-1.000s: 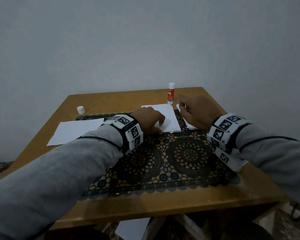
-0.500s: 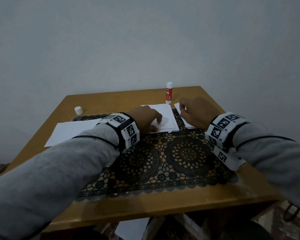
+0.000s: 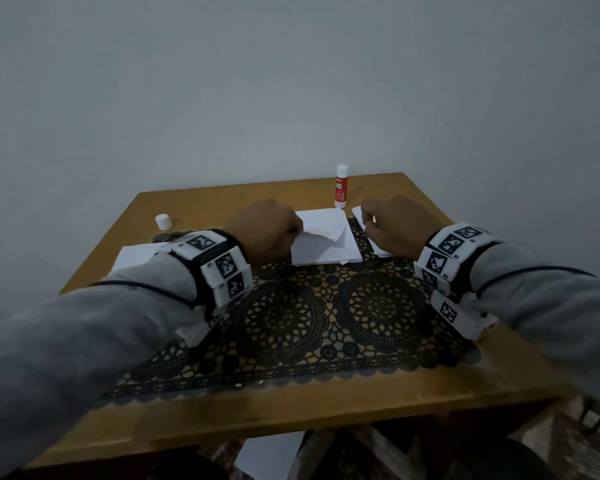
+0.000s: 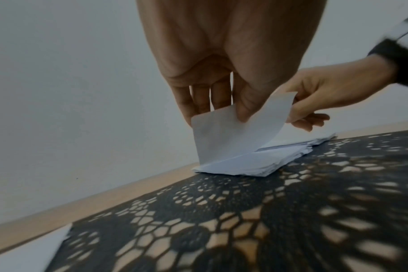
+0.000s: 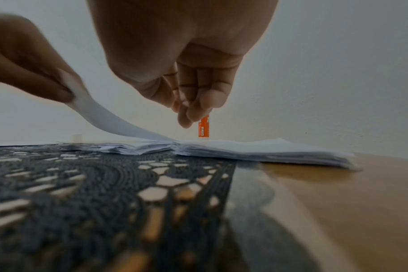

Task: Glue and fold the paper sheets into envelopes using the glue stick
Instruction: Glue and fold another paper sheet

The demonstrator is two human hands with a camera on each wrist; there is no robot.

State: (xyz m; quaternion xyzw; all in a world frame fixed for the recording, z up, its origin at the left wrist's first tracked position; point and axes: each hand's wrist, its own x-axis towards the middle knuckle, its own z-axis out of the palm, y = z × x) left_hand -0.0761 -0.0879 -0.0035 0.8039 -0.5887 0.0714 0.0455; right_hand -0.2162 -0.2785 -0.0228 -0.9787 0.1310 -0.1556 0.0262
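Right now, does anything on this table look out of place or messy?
Mostly tidy. The white cap sits by the table's far left edge, well away from the upright glue stick. The paper stack has ragged, uneven edges; the left hand pinches up its top sheet.

Right hand [image 5: 186,70] hangs fingers-down, loosely curled, over stacked white paper sheets [image 5: 256,149]. Left hand [image 5: 28,64] pinches lifted top white sheet [image 5: 110,121]. Upright orange glue stick [image 5: 204,127] behind.

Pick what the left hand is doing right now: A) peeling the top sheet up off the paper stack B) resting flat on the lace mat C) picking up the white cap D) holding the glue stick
A: the left hand pinches the top sheet, curled up off the paper stack; the glue stick stands untouched at the back.
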